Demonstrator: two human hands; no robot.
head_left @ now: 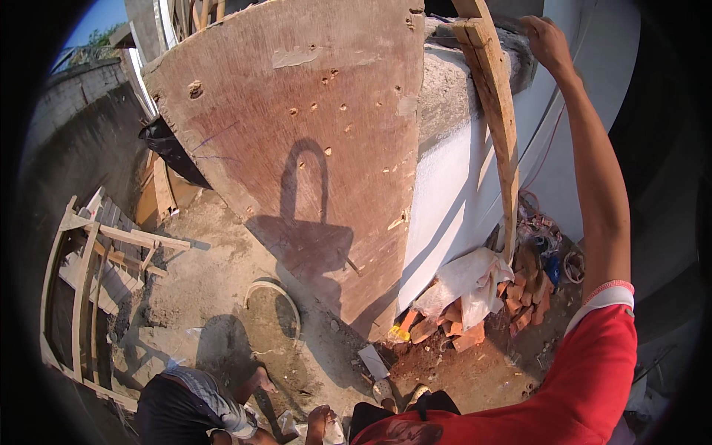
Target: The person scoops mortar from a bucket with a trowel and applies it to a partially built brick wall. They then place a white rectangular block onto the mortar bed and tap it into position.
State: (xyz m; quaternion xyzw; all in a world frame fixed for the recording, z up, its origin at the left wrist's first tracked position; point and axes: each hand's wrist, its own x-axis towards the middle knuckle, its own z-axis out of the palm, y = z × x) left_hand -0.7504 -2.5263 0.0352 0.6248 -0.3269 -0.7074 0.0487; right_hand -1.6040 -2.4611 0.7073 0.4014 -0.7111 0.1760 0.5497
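In the head view, the work looks part-way along. The lower stretch of the white wall is pale and fairly even, while the grey cement ledge above it is coarse and ragged, so that upper band seems unfinished. The ledge, the thing nearest the raised hand, lies at the upper right, just beside a large plywood panel pocked with holes, with a timber post standing in front of it. How much is left cannot be judged from here. Broken bricks and a pale plastic sack lie on the ground below.

The right arm, in a red sleeve, stretches up along the right side, nearly straight at the elbow. The right hand is at the far end of the ledge, fingers bent over its upper edge; whether they close on a tool there cannot be told. At the lower edge, what appears to be the left hand sits low with fingers curled, beside a pale object; whether it grips that is unclear.
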